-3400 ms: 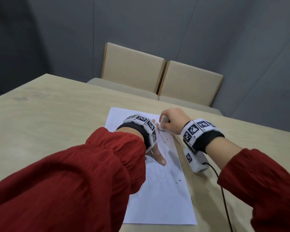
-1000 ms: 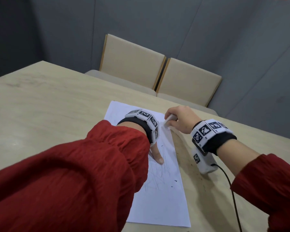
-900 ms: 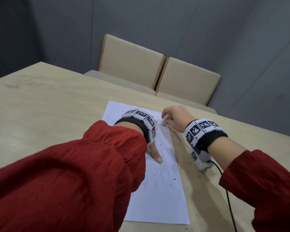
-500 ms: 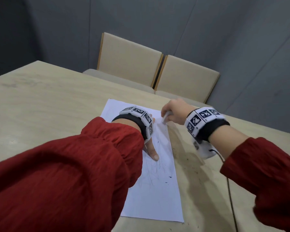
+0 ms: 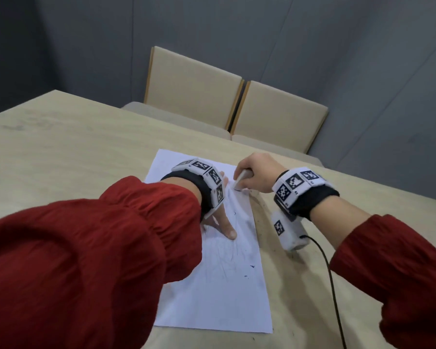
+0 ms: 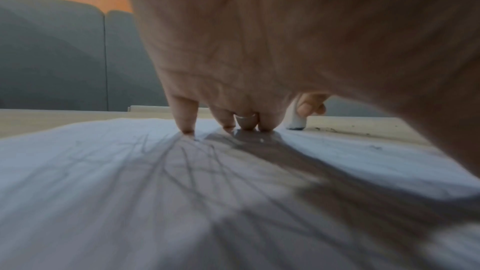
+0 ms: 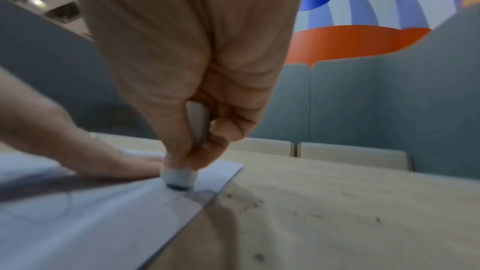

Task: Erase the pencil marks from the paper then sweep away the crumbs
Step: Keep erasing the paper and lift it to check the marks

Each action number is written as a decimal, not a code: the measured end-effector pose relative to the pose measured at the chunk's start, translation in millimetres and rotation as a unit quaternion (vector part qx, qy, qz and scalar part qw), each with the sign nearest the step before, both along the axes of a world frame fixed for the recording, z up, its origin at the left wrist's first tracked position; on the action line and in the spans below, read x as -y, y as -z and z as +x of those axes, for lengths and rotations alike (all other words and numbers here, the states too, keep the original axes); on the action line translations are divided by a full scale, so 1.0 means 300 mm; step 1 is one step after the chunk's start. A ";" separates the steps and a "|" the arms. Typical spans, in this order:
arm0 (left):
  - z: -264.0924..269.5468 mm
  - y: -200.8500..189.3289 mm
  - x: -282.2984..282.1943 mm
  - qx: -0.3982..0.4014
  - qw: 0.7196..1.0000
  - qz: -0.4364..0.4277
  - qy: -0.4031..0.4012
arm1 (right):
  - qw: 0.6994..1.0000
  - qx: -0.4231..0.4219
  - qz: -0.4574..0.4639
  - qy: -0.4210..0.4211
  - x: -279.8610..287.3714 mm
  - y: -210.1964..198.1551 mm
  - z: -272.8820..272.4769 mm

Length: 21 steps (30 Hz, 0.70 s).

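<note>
Two hands work the paper (image 5: 219, 293): left hand (image 5: 220, 220) flat on it, right hand (image 5: 256, 175) pinching an eraser (image 5: 240, 181) upon its far corner; no readable writing.

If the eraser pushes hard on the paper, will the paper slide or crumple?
Probably, were it loose: the paper looks thin and floppy. The left hand presses it flat, so it likely stays. Near the eraser, its edge already seems slightly lifted.

Left hand (image 5: 220, 217) flat, right hand (image 5: 258, 173) clenched
</note>
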State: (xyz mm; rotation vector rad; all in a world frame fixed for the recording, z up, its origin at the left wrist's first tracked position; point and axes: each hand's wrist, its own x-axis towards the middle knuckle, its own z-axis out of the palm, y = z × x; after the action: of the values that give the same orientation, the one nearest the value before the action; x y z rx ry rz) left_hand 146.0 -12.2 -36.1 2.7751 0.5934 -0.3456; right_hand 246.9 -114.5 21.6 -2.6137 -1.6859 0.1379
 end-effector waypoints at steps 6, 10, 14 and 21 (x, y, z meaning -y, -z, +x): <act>-0.039 -0.070 0.004 -0.126 0.989 0.065 0.044 | 0.999 -0.008 -0.013 0.046 -0.048 -0.015 0.004; -0.031 -0.095 -0.010 -0.083 0.992 0.095 0.012 | 0.998 -0.037 0.011 0.049 -0.082 -0.045 0.001; -0.020 -0.041 0.009 -0.092 0.992 0.086 0.016 | 0.999 -0.028 0.028 0.036 -0.097 -0.002 0.014; -0.039 -0.056 0.044 -0.082 0.993 0.085 0.024 | 0.999 -0.018 0.039 0.003 -0.040 0.043 0.040</act>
State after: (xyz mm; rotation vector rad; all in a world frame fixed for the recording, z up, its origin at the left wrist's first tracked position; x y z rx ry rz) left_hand 134.4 -25.3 -19.3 2.9490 0.6202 -0.5615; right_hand 259.0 -102.5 8.8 -2.5437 -1.6377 0.1160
